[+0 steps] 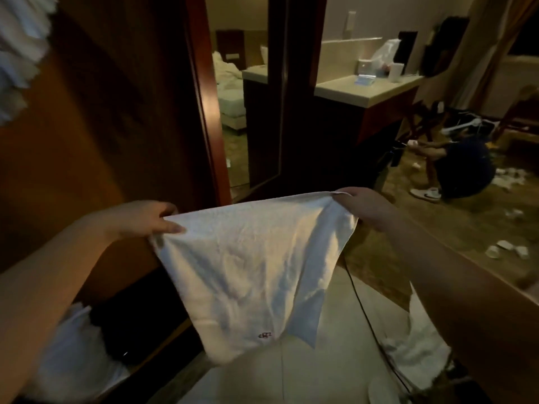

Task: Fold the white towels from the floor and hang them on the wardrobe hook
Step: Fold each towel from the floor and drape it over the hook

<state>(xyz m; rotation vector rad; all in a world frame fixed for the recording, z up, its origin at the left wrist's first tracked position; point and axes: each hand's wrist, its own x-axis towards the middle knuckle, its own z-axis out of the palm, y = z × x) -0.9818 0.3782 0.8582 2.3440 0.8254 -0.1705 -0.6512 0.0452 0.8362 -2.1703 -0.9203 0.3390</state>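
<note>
Both hands hold one white towel (248,269) up in the air, in front of the person and above the pale tiled floor (329,345). The left hand (151,218) pinches the upper left corner, with the thumb lying on the front of the cloth. The right hand (367,205) grips the upper right corner, fingers curled around the edge. The top edge runs almost straight between the two hands, and the rest of the towel hangs down with soft wrinkles.

Near the lower edge of the towel there is a small dark red embroidered mark (265,335). It is too small and blurred to read.

At the upper left, more white cloth (20,53) hangs against the brown wooden wardrobe (87,126); it is blurred. Beside the wardrobe stands a mirror (236,112). Further right is a worktop (367,88) with a plastic bag (385,55) and a white cup (397,72) on it. No writing on them can be read. Another person (458,161) crouches on the floor at the right, with scraps of white paper (507,249) lying around. A black cable (364,310) runs over the tiles below the right arm.
</note>
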